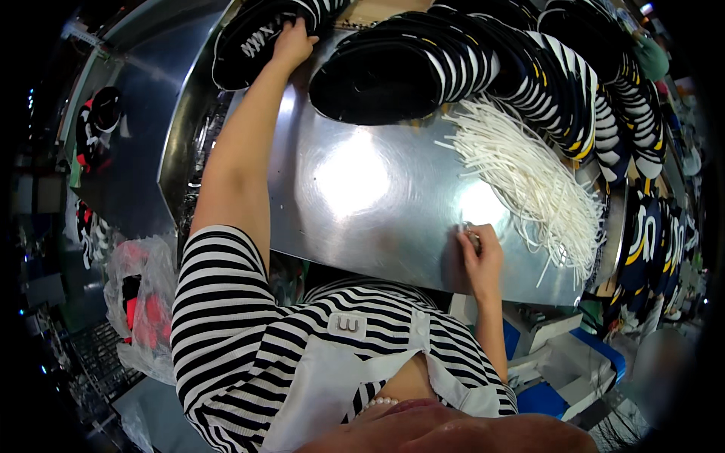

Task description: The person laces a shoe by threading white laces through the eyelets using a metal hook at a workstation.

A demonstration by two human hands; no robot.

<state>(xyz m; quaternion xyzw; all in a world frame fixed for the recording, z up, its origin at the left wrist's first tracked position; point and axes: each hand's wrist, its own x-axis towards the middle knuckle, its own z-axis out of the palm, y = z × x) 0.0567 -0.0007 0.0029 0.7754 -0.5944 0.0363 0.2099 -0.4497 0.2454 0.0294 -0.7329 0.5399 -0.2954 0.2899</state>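
My left hand (292,41) reaches far out and rests on a black-and-white striped shoe upper (253,38) at the far left of the metal table (362,189). My right hand (479,253) sits near the table's front edge with its fingers curled around a small object that I cannot make out. Just right of it lies a bundle of white laces (529,174). A long overlapping row of black, white and yellow striped shoe uppers (483,68) curves along the far side of the table.
More dark uppers with yellow marks (649,241) hang at the right edge. A clear plastic bag with red pieces (140,294) sits low at the left. Blue and white boxes (566,362) stand below the table at the right.
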